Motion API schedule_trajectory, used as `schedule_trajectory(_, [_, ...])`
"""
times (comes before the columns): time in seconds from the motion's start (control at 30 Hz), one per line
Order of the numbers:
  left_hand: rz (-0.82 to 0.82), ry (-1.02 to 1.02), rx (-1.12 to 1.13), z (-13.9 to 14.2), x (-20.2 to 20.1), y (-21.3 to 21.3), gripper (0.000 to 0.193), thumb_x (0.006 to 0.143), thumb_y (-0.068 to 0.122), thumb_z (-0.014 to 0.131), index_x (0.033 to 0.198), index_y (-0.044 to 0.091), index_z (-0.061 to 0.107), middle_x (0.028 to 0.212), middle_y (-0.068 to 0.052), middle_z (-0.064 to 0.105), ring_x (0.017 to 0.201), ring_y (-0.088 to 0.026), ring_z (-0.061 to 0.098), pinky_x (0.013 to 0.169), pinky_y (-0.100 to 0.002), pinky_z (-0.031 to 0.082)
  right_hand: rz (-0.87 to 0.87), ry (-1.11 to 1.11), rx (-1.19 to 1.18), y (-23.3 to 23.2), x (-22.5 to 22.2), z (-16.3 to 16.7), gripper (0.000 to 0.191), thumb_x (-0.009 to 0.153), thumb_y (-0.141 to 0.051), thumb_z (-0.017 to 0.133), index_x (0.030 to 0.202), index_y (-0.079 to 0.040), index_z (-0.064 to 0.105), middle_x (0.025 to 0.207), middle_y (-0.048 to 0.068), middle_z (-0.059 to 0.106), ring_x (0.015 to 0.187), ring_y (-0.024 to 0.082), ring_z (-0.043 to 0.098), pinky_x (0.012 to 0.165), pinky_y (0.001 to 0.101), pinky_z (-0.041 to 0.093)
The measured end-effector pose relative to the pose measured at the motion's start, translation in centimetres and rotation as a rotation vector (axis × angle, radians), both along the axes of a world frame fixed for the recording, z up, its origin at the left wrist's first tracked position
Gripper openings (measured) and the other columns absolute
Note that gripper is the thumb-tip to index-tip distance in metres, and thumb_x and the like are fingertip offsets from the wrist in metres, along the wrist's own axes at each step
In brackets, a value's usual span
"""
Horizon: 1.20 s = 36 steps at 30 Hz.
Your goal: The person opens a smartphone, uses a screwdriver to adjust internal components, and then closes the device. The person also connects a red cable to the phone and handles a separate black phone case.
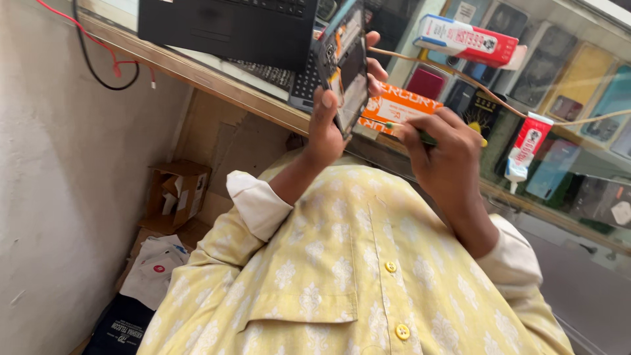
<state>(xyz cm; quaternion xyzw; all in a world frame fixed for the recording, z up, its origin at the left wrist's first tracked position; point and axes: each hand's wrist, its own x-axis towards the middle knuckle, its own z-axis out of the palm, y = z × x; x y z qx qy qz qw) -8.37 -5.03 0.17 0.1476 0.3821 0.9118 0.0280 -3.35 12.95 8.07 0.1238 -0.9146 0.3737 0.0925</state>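
Looking down past our pale yellow patterned shirt (342,276), which fills the lower middle of the frame, we see our rolled white cuffs and both hands raised at centre. Our left hand (328,125) is wrapped around an opened phone (345,62), thumb on its near face and fingers curled behind, holding it upright just above centre. Our right hand (444,148), just right of centre, pinches a thin green-handled tool (420,135) whose tip points left toward the phone's lower edge. Beyond them runs a glass counter (217,82), bearing a black laptop (230,26) at upper left, an orange box (401,105) behind the phone and a red-and-white carton (463,39) at upper right. A cardboard box (174,194) sits at lower left.
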Motion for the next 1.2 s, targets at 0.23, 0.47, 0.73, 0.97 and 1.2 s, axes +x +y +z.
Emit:
schedule_trajectory(0.23, [0.030,-0.028,0.000,-0.3,0.1,-0.2,0.089,0.101,0.065,0.053,0.158,0.005,0.020,0.139,-0.011,0.048,0.108,-0.014,0.056,0.098,-0.031,0.049,0.005,-0.078,-0.034,-1.0,0.0,0.0,0.008,0.097,-0.006,0.076,0.102,-0.001,0.073,0.089,0.016,0.069,0.071,0.027,0.069,0.064,0.0329,0.053])
schedule_trajectory(0.47, [0.016,-0.096,-0.005,-1.7,0.2,-0.8,0.090,0.104,0.066,0.050,0.157,-0.004,0.031,0.126,-0.010,0.057,0.102,-0.015,0.058,0.096,-0.031,0.050,0.047,-0.123,-0.013,-0.5,-0.3,-2.0,0.008,0.098,-0.006,0.075,0.104,-0.001,0.074,0.087,0.015,0.070,0.067,0.024,0.068,0.063,0.0332,0.051])
schedule_trajectory(0.73, [0.166,-0.114,0.088,-1.7,-0.4,-5.3,0.087,0.106,0.067,0.046,0.157,-0.003,0.036,0.123,-0.015,0.060,0.094,-0.020,0.061,0.086,-0.034,0.052,-0.056,-0.076,-0.106,3.2,-3.8,-9.6,0.019,0.101,0.003,0.066,0.119,0.002,0.073,0.095,0.008,0.066,0.081,0.016,0.066,0.076,0.0292,0.051])
schedule_trajectory(0.97, [0.182,-0.240,0.192,-1.3,1.5,-8.8,0.092,0.103,0.071,0.037,0.161,0.000,0.038,0.114,-0.016,0.064,0.095,-0.024,0.064,0.083,-0.041,0.058,-0.136,-0.453,-0.611,1.8,-7.6,-17.0,0.022,0.091,0.001,0.058,0.112,-0.005,0.060,0.100,0.004,0.062,0.080,0.012,0.063,0.070,0.0322,0.055])
schedule_trajectory(1.2, [0.162,-0.315,0.303,-2.2,2.3,-7.8,0.097,0.099,0.076,0.032,0.160,0.000,0.038,0.116,-0.016,0.066,0.094,-0.024,0.065,0.084,-0.043,0.058,0.075,-0.174,-0.058,-4.0,-11.3,-18.1,0.012,0.087,-0.008,0.082,0.096,-0.003,0.076,0.089,0.011,0.070,0.079,0.026,0.069,0.074,0.0389,0.055])
